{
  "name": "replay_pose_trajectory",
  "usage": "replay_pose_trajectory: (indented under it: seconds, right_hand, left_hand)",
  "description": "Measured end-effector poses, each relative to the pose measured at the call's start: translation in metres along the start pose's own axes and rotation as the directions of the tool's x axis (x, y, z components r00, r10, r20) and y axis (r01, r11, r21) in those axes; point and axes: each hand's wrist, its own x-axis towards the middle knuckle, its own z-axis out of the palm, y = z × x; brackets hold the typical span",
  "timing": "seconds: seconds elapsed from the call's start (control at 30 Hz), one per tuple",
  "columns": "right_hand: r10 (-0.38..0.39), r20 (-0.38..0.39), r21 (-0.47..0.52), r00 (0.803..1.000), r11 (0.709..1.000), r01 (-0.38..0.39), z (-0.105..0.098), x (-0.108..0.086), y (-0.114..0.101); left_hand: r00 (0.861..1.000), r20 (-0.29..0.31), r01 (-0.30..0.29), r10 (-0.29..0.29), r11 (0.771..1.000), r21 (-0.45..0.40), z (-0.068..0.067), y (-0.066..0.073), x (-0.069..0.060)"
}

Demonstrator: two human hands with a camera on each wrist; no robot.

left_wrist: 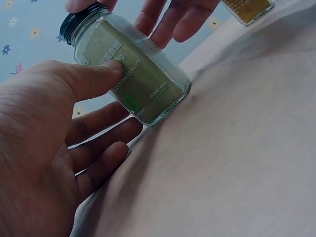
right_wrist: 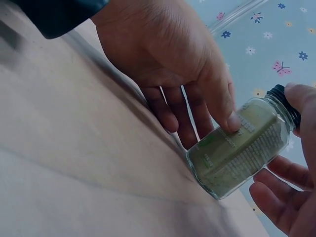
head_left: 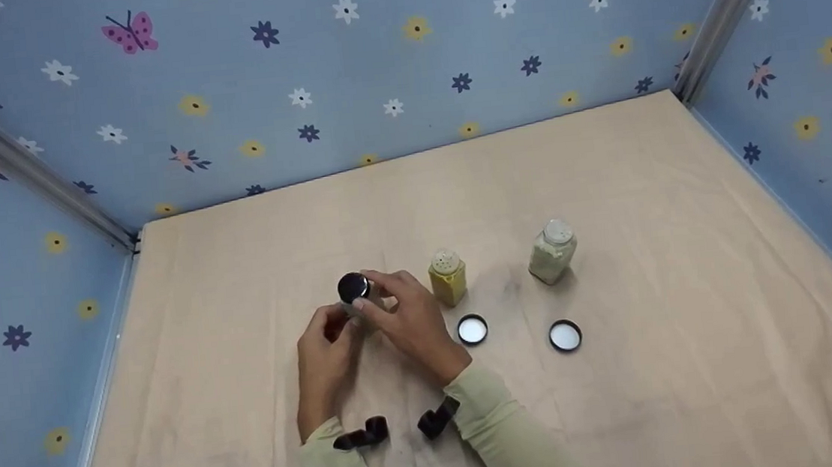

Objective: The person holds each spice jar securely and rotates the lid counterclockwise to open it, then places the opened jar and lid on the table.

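Note:
A square glass spice jar (left_wrist: 136, 66) of greenish powder with a black cap (head_left: 354, 287) stands at the left of the jar group in the head view. My left hand (head_left: 325, 354) holds its body, thumb on the label in the left wrist view. My right hand (head_left: 412, 320) pinches the black cap between thumb and fingers. To the right are a yellow-powder shaker jar (head_left: 449, 279) and a pale-green powder jar (head_left: 553, 251), both uncapped with perforated tops showing. Two black caps, a nearer left one (head_left: 472, 329) and a right one (head_left: 565, 335), lie white inside up before these jars.
A beige cloth (head_left: 650, 243) covers the table. Blue flowered panels (head_left: 386, 63) wall it at the back and both sides, joined by grey corner posts (head_left: 717, 19). Black straps (head_left: 364, 434) sit around both sleeves.

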Motion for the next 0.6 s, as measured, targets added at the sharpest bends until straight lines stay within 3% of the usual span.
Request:
replay_pose_trajectory:
  seconds: [0.3,0.6]
  right_hand:
    - [0.006,0.006,-0.007,1.0,1.0,-0.006,-0.0012,-0.0009,0.0001]
    - [-0.004,0.004,-0.013,1.0,1.0,0.004,0.0001,-0.0015,0.0017]
  left_hand:
    - [0.999,0.004,-0.036,0.036,0.999,-0.02,0.0009,0.0005,-0.0003]
    - [1.0,0.004,-0.03,0.03,0.999,-0.018,0.0021,-0.0009,-0.0016]
